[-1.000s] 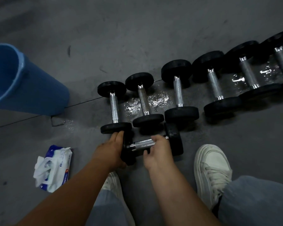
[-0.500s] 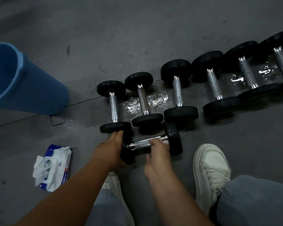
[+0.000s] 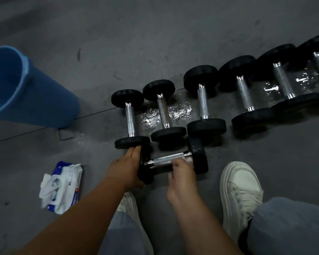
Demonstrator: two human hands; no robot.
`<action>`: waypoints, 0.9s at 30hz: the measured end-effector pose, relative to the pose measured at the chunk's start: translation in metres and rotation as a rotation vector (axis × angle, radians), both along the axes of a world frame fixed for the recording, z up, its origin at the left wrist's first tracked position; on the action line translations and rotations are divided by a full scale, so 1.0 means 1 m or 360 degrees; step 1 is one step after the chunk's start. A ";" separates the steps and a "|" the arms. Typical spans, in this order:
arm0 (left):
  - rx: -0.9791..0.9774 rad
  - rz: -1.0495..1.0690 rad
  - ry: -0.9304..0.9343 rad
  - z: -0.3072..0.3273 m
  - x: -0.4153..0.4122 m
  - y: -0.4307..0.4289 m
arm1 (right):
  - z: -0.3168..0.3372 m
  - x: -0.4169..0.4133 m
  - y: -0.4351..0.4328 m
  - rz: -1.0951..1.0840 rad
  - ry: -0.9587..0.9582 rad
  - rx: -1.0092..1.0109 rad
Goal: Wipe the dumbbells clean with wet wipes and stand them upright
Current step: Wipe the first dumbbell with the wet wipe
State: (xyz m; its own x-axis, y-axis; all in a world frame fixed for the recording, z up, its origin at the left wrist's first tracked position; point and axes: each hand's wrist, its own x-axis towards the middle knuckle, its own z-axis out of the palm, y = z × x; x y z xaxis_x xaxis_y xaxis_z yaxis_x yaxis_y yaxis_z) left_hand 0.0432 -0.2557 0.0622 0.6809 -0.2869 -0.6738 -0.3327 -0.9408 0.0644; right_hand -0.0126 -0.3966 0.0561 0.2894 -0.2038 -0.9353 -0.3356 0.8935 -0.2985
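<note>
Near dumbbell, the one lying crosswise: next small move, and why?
Probably slide the wet wipe onto the inner face of the right head. The right hand presses it at the handle's right end, beside that head, while the left hand grips the left head, steadying the near dumbbell.

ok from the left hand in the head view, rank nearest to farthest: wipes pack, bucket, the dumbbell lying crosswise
1. dumbbell: touching, the left hand holds its left end.
2. wipes pack: on the floor, to the hand's left.
3. bucket: farther left and further away from the person.
</note>
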 end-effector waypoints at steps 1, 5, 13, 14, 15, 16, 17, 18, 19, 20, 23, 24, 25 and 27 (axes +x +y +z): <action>0.0007 0.0000 0.0010 0.000 0.000 0.000 | 0.003 -0.001 0.003 0.0012 0.0012 -0.0014; 0.0005 0.0020 0.0033 0.000 -0.001 0.000 | 0.008 0.007 -0.010 -0.0026 0.0094 0.0147; -0.0015 0.0028 0.0035 0.000 0.000 -0.001 | 0.002 0.004 -0.004 -0.0030 0.0062 0.0014; -0.0027 0.0029 0.0036 -0.001 0.000 -0.001 | 0.003 0.000 -0.003 0.0019 0.0027 -0.0031; -0.0035 0.0026 0.0025 -0.002 0.000 0.000 | 0.005 -0.004 -0.002 0.0090 -0.0018 -0.0102; -0.0037 0.0025 0.0019 -0.002 0.001 0.001 | 0.008 -0.007 0.001 0.0177 -0.0036 -0.0197; -0.0030 0.0023 0.0027 -0.001 0.000 0.000 | 0.011 -0.009 0.003 0.0261 -0.0039 -0.0307; -0.0025 0.0021 0.0031 0.000 0.000 0.000 | 0.012 -0.009 0.004 0.0376 -0.0014 -0.0435; -0.0025 0.0019 0.0025 0.000 0.000 -0.001 | 0.011 -0.008 0.005 0.0536 0.0031 -0.0582; -0.0029 0.0021 0.0022 0.001 -0.001 -0.001 | 0.009 -0.008 0.006 0.0804 0.0105 -0.0798; -0.0037 0.0025 0.0029 0.003 -0.001 -0.003 | 0.006 -0.028 0.009 0.1449 0.0130 -0.1549; -0.0032 0.0024 0.0024 0.003 -0.001 -0.003 | 0.005 -0.034 0.008 0.1529 0.0055 -0.1761; -0.0024 0.0027 0.0029 0.002 -0.001 -0.003 | 0.007 -0.036 0.007 0.1593 0.0009 -0.1889; -0.0005 0.0032 0.0042 0.002 -0.001 -0.003 | 0.003 -0.034 0.003 0.1771 0.0020 -0.1868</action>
State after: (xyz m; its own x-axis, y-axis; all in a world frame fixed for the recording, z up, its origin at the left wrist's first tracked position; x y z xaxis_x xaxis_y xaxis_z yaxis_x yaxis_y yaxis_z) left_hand 0.0424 -0.2584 0.0643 0.6686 -0.2755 -0.6907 -0.3121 -0.9470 0.0756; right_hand -0.0465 -0.3939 0.0596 0.7685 -0.4767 -0.4268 -0.6352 -0.4880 -0.5986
